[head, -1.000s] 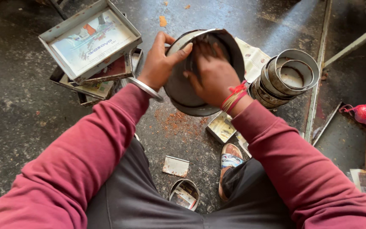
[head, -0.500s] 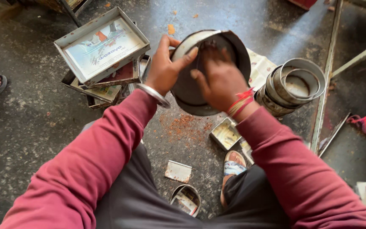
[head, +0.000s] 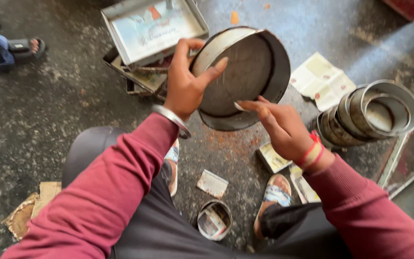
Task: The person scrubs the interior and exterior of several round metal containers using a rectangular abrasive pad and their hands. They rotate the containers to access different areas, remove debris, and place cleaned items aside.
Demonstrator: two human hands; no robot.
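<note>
My left hand (head: 188, 79) grips the rim of a round dark metal pan (head: 247, 72), holding it tilted on edge above the floor. A silver bangle sits on that wrist. My right hand (head: 281, 124), with red and cream thread bands at the wrist, is just below and to the right of the pan, its fingertips close to or touching the lower rim. The fingers are loosely extended and hold nothing.
A stack of rectangular metal trays (head: 152, 29) lies behind the pan. Nested round metal rings (head: 370, 115) lie at right beside thin metal bars (head: 403, 158). Paper scraps (head: 319, 79), a small tin (head: 214, 220) and my sandalled feet are below. Another person's foot (head: 25, 45) is at far left.
My right hand has come out of the pan's inside and now sits below its rim. The pan is tilted more upright. The camera view has shifted.
</note>
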